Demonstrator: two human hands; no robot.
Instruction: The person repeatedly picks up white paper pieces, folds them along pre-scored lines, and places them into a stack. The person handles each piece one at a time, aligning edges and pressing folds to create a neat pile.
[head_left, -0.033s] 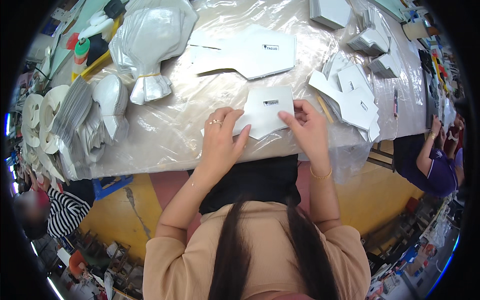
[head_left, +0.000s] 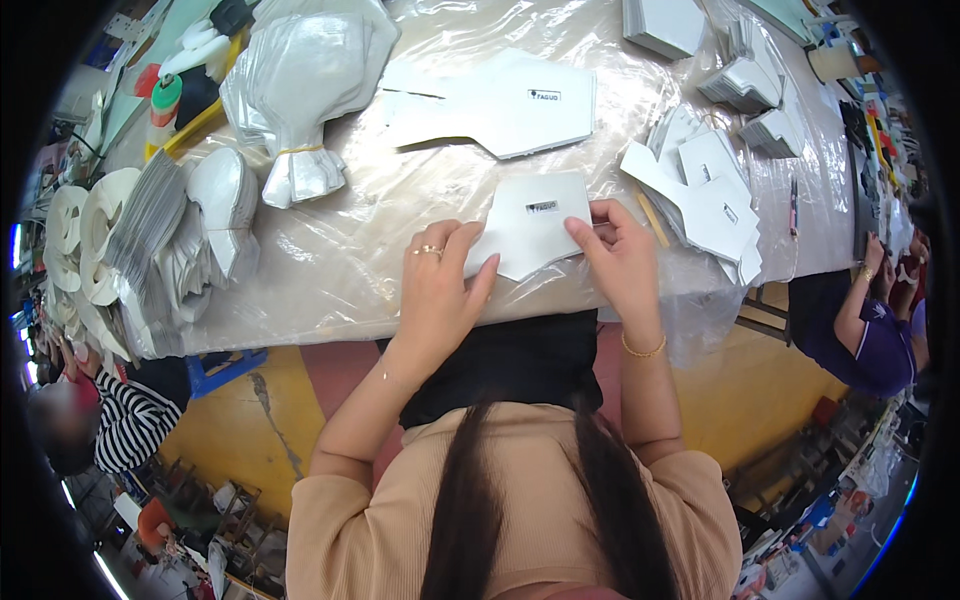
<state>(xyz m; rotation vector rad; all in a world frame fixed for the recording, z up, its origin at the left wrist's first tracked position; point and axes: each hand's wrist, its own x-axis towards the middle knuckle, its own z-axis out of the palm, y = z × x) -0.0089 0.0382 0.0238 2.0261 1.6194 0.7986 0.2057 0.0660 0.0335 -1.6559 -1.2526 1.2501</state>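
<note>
Right hand (head_left: 622, 250): pinching the right edge of a white panel (head_left: 545, 240), thumb on top, fingers behind. Left hand (head_left: 440, 270): laid over the panel's left part, thumb spread from the fingers; can't tell if it's gripping or just resting. Panel is on the near side of the printed white stack (head_left: 500, 110), just apart from it; stack = reference below. Panel's long axis runs roughly left-right, left end angled slightly toward me. Broad end points right; left end mostly hidden by my hand. Dark mark (head_left: 542, 208) on top face, upright from my seat. Stack lies much the same way: broad end right, narrow end left. Right and nearer than stack: pile of loose white pieces (head_left: 705, 190), tan strip (head_left: 654, 220) beside it. Left of stack: banded bundle (head_left: 300, 120), narrow end toward me. Farther left and nearer: row of cut pieces (head_left: 145, 225). All on a plastic-covered table (head_left: 340, 285).
</note>
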